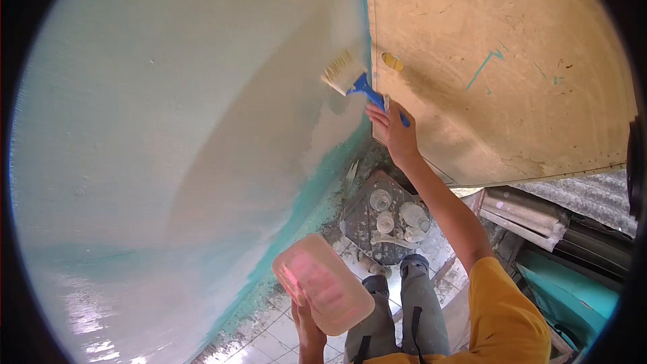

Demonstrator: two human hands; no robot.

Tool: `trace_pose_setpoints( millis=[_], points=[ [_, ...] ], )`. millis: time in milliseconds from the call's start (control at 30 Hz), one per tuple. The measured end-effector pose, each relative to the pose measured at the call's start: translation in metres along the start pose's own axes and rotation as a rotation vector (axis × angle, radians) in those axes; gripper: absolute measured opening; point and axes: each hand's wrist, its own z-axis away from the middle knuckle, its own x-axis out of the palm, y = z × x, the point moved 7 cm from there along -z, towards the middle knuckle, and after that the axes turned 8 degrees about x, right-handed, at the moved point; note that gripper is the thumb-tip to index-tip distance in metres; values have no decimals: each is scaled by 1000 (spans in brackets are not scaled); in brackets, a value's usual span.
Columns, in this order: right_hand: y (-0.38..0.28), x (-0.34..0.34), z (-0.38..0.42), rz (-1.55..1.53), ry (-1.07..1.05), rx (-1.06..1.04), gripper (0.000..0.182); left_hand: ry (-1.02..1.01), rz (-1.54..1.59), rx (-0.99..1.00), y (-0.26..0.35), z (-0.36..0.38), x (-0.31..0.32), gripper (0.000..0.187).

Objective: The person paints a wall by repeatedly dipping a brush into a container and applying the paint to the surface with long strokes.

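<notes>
Though two hands (399,136) (306,322), one brush (360,85), one tub (356,290)

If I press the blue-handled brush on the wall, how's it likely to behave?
The brush should give at its pale bristles, which end in a ragged fringe. The blue handle looks solid, so it probably stays stiff. It's likely light: the right hand holds it alone.

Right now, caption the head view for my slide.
Right hand holds a brush by the wall; left hand holds a pink tub.
</notes>
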Motion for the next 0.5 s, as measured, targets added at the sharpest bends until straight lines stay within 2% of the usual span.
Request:
trace_pose_setpoints(
  millis=[67, 167, 300, 433, 500],
  points=[
    [23, -23, -1, 56, 52, 28, 39, 60, 13, 10, -3, 2, -5, 72],
    [50, -54, -4, 169, 125, 82, 40, 34, 29, 6, -6, 4, -8, 72],
    [41, -57, -8, 320, 148, 124, 42, 45, 22, -4, 2, 7, 1, 73],
    [-42, 26, 26, 327, 66, 77, 39, 48, 32, 10, 4, 12, 4, 72],
    [-89, 64, 48, 223, -37, -131, 43, 25, 29, 33, 8, 13, 8, 71]
  ],
)
